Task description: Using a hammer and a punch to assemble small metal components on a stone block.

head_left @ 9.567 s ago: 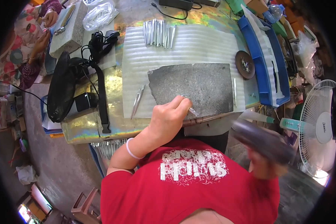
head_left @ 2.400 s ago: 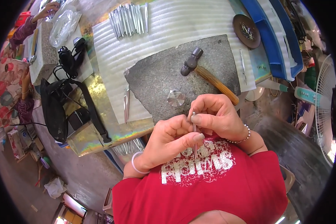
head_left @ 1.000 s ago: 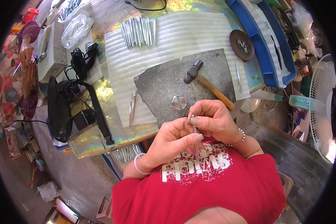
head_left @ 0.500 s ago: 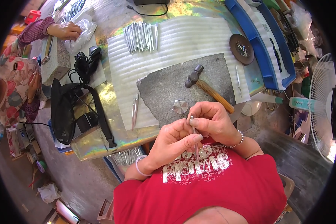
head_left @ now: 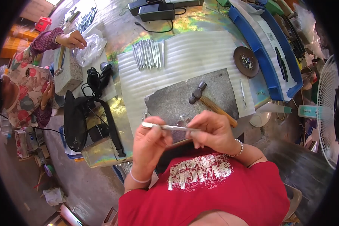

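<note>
Level in front of my chest is a slim, tapered silver metal piece point(head_left: 173, 127), held between both hands. My left hand point(head_left: 150, 145) pinches its wider end. The fingertips of my right hand point(head_left: 213, 131) close on its narrow end, partly covering it. Just beyond lies a rough grey stone slab point(head_left: 165, 97) bearing a hammer point(head_left: 217, 110) with a wooden handle, its head pointing away. A round shiny metal disc point(head_left: 183, 119) on the slab is partly hidden by my right hand. Several similar silver pieces point(head_left: 147, 54) lie in a row on white foam sheet point(head_left: 199, 45).
A brown dish point(head_left: 238, 67) of small metal bits stands right, by a long blue tray point(head_left: 258, 54). A fan point(head_left: 327, 109) is at far right. Left lie a black bag point(head_left: 74, 122) and a stone block point(head_left: 69, 77), where a co-worker's hand point(head_left: 72, 39) reaches over clear plastic.
The metal piece has turned from upright to level, and my left hand has moved left to its wider end. The view has shifted slightly. The co-worker's hand has lifted somewhat from the plastic.
</note>
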The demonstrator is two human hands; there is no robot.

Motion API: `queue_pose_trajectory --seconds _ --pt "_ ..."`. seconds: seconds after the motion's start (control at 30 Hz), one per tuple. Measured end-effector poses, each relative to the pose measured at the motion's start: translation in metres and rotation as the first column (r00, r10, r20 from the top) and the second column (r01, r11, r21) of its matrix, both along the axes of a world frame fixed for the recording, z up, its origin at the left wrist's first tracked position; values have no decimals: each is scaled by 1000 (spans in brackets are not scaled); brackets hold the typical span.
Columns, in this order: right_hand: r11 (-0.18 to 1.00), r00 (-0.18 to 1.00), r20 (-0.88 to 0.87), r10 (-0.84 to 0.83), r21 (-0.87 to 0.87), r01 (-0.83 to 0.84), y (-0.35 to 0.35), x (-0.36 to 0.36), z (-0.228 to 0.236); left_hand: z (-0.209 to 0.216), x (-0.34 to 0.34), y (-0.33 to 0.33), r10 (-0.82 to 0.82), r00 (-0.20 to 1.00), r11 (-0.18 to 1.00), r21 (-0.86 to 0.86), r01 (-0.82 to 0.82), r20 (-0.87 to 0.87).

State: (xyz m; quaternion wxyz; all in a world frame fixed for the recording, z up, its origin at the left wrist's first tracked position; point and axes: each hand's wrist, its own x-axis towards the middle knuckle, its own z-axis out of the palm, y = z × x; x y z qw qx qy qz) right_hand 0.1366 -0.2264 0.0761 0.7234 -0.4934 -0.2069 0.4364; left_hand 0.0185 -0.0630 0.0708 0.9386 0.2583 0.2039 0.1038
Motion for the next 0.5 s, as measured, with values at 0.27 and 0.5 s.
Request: queue_pose_trajectory --seconds 0.27,0.5 --pt "979 993 86 84 -192 -67 -23 8 0 23 111 101 63 972 376 908 186 -226" --pt "924 854 436 285 -362 -124 -37 2 12 -60 199 157 347 867 -304 832 465 -358"
